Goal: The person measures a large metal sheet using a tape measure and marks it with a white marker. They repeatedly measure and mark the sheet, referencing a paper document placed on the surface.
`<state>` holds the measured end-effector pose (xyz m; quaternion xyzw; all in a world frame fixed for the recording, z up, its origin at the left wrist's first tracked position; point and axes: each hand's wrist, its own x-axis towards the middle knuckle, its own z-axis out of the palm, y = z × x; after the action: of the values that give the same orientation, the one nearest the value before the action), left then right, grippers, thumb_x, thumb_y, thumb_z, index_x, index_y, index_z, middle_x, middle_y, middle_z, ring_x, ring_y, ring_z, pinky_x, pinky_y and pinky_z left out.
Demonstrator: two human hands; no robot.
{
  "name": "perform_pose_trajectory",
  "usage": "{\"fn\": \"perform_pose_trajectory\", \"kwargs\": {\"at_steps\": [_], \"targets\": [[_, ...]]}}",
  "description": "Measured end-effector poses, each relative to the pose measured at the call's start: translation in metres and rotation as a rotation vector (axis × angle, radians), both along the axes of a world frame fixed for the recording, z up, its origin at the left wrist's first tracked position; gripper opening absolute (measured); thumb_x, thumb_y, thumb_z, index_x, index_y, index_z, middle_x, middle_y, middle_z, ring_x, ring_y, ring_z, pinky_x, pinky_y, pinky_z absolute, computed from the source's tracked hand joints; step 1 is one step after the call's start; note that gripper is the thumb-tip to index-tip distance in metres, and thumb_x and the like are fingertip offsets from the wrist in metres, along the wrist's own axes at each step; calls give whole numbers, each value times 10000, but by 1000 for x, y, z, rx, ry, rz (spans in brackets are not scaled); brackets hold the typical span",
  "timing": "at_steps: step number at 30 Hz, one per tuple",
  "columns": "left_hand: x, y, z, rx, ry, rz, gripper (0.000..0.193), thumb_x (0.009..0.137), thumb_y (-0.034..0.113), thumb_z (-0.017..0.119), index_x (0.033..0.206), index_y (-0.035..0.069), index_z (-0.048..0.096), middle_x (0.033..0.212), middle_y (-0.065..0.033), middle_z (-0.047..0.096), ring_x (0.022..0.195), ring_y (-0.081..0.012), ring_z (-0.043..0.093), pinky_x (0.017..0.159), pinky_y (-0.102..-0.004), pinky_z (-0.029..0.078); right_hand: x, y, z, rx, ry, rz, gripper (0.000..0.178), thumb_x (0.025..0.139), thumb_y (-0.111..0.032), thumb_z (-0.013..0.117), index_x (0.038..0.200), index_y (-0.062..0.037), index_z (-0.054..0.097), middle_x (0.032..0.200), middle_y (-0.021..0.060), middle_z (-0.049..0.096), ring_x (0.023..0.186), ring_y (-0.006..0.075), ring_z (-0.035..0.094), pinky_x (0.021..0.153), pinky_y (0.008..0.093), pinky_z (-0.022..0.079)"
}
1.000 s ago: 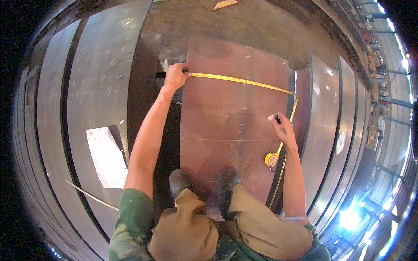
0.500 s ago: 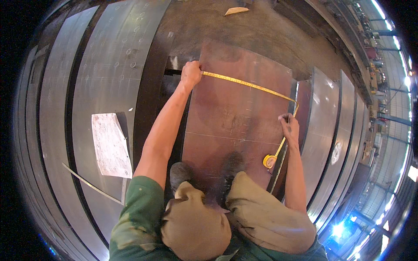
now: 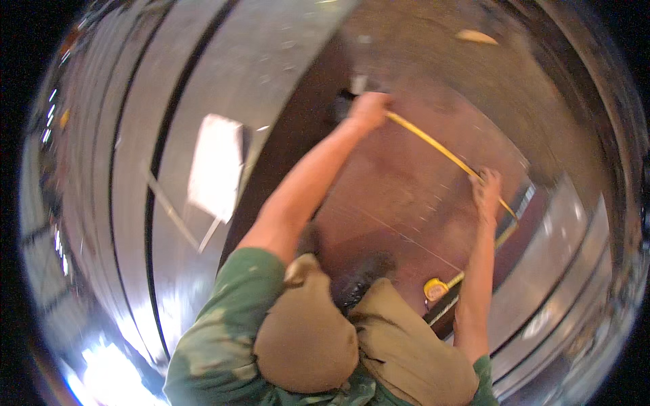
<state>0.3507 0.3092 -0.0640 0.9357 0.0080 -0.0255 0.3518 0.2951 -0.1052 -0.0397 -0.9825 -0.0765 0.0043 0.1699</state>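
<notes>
My left hand [image 3: 370,111] is closed on the end of a yellow tape measure blade [image 3: 433,142], at the left edge of a reddish-brown steel plate [image 3: 406,183]. The blade stretches across the plate, bends past its right edge and doubles back to the round yellow tape measure case [image 3: 435,289], which lies near my right forearm. My right hand [image 3: 487,191] is at the blade near the plate's right side, fingers bent together against it; whatever they pinch is too blurred to make out. Short pale marks and a thin line show on the plate.
My boots [image 3: 369,274] are on the plate. Long grey steel plates [image 3: 264,68] lie to the left, with a white sheet [image 3: 217,166] and a thin metal strip [image 3: 172,210] on them. More grey plates [image 3: 542,250] lie to the right. A pale offcut [image 3: 477,36] rests on the far floor.
The view has turned, so the scene appears rotated. My right hand has moved from near the case, by the plate's right edge, up to the stretched blade. My left hand stays at the blade's end.
</notes>
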Motion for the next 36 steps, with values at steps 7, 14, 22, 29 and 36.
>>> {"fn": "perform_pose_trajectory", "kwargs": {"at_steps": [7,14,22,29,36], "targets": [[6,5,-9,142,81,-71,197,804,137,705,993,101,747,956,-180,741,957,-424,701,846,-517,567,-10,14,7,39,-26,85,280,957,-222,670,1171,-41,660,1181,210,583,1102,406,584,950,460,474],[2,-7,-3,109,130,65,170,887,100,625,935,94,788,951,-187,755,933,-353,744,790,-436,616,0,24,4,-132,-29,31,288,990,-251,624,1174,-31,649,1114,219,608,1030,434,606,898,472,490],[-7,-14,14,-100,158,136,208,893,78,604,980,48,790,1000,-205,745,959,-356,745,804,-426,618,8,10,-2,-310,-215,127,192,967,-242,641,1057,-79,687,961,185,650,917,406,632,811,472,494],[-8,-8,10,-151,197,108,193,878,58,623,984,44,783,1045,-224,723,986,-382,729,825,-436,606,5,23,1,-327,-50,10,261,972,-274,638,1109,-54,675,1020,196,662,967,417,621,848,484,484],[-11,-5,-1,-179,133,121,186,877,50,626,1011,40,754,1063,-235,692,1022,-393,703,850,-458,590,3,35,1,-357,-68,12,275,973,-263,632,1145,-51,666,1053,202,659,1010,419,617,869,491,484]]}}
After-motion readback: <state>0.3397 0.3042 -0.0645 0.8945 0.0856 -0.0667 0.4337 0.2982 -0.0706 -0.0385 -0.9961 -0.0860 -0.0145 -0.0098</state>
